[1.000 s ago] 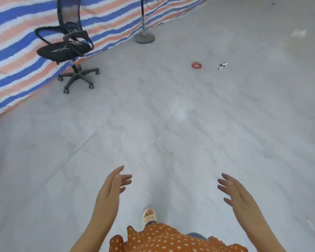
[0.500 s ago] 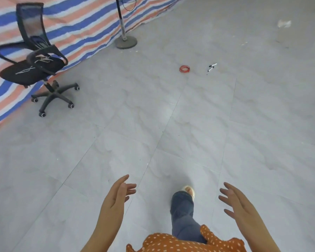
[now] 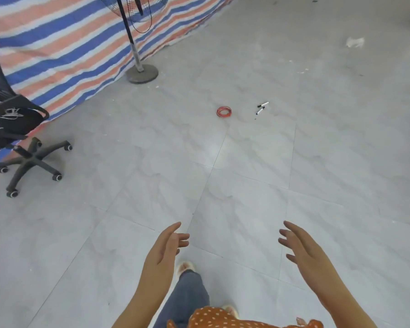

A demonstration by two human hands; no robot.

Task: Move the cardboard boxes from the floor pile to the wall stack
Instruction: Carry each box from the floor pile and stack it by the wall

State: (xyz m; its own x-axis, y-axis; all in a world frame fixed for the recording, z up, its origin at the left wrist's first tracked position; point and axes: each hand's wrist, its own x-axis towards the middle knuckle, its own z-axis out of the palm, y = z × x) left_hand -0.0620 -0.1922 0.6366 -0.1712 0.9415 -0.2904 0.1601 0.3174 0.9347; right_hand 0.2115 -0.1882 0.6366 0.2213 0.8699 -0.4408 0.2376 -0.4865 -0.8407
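No cardboard box is in view. My left hand (image 3: 166, 249) and my right hand (image 3: 301, 249) are held out low in front of me over the grey tiled floor, palms facing each other, fingers straight and relaxed. Both hands hold nothing. Below them I see my leg in blue jeans (image 3: 187, 294) and a light shoe stepping forward.
A black office chair (image 3: 17, 138) stands at the left. A fan stand with a round base (image 3: 141, 73) sits by the striped tarp (image 3: 57, 50) along the back left. A red wire coil (image 3: 224, 111) and two markers (image 3: 262, 107) lie on the floor ahead.
I have walked forward and turned right: the chair slid left to the frame edge, the fan base, coil and markers came closer. Both hands stayed open and empty.
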